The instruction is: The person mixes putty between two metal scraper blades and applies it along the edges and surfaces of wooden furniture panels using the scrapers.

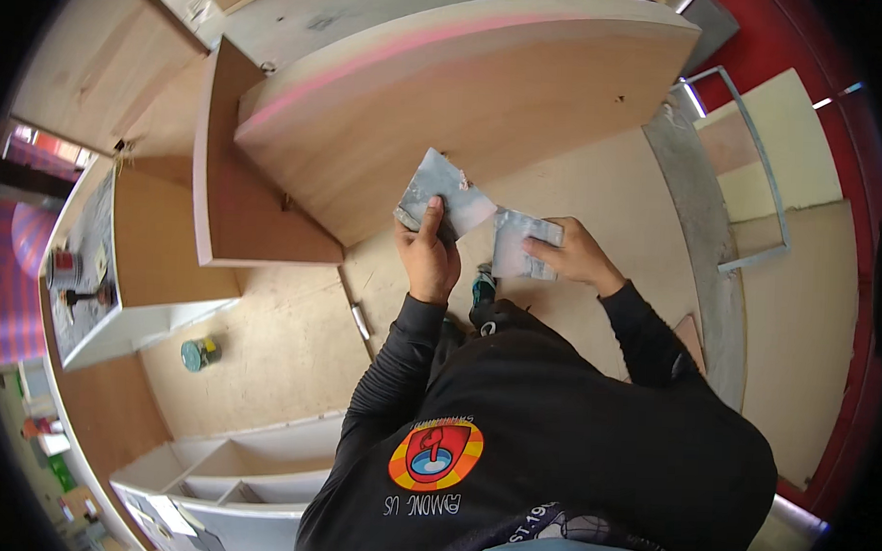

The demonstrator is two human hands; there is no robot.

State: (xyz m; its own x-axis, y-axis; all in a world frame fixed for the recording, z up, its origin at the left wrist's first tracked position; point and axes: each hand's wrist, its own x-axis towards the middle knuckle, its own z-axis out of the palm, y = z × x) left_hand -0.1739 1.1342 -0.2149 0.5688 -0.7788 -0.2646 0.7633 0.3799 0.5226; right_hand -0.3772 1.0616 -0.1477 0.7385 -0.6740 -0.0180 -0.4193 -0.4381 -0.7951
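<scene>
My left hand (430, 258) is closed on a greyish, smeared square putty spreader (437, 178), with the thumb lying on its upper face. A small lump of pinkish-brown paste clings near that spreader's far right edge. From the right, my right hand (582, 256) pinches a second putty spreader (520, 232), pale grey with whitish smears. The two spreaders are held flat at chest height, their near edges almost meeting; whether they touch I cannot tell. Just beyond my hands stands a large curved wooden panel (486, 92) with a white and pink-tinted edge.
A green can (197, 354) stands on the plywood floor at the left, and a white tube (361, 320) lies closer to my feet. Another can (64, 268) sits on a cabinet top. At the right leans a metal frame (770, 180); open compartments (245, 463) are at lower left.
</scene>
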